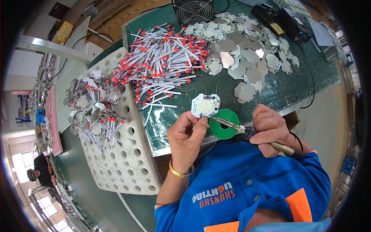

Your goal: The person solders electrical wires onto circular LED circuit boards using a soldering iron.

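Observation:
A white round LED circuit board (205, 105) with a ring of yellow LEDs lies on the green table mat. At its lower edge my left hand (187, 135) is closed in a pinch on a wire (200, 115); only a short blue end shows, the rest is hidden by the fingers. My right hand (271, 129) grips a soldering iron (231, 124), its tip at the board's lower right edge, close to my left fingertips. Under the iron's shaft sits a green spool (223, 132).
White wires with red collars (162, 58) are heaped at the back left. Loose LED boards and grey metal plates (247, 58) cover the back right. A fan (194, 12) and a black soldering station (290, 21) stand behind. Wired boards (92, 106) pile on perforated white foam (116, 166) at left.

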Demonstrator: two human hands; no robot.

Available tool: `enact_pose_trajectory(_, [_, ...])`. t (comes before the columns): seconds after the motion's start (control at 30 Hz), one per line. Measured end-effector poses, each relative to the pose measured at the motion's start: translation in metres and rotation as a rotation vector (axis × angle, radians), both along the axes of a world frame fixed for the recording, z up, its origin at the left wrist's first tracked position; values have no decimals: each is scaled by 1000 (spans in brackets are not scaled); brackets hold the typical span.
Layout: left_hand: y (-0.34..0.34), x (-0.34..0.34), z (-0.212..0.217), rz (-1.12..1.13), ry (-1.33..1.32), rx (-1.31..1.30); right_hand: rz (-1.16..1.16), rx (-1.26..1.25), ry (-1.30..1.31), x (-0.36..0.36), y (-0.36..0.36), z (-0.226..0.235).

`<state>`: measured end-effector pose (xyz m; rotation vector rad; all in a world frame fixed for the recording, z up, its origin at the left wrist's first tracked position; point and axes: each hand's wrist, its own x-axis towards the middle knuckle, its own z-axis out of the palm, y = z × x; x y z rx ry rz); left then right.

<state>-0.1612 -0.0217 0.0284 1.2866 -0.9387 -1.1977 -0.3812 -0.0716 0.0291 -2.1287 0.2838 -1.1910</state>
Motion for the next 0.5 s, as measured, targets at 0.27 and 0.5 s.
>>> enact_pose_trajectory(0.27, [1, -1, -1, -2, -25, -26, 27, 14, -30, 2, -1, -3])
enact_pose_trajectory(0.5, [2, -2, 2, 15, 3, -27, 23, -2, -30, 2, -2, -3])
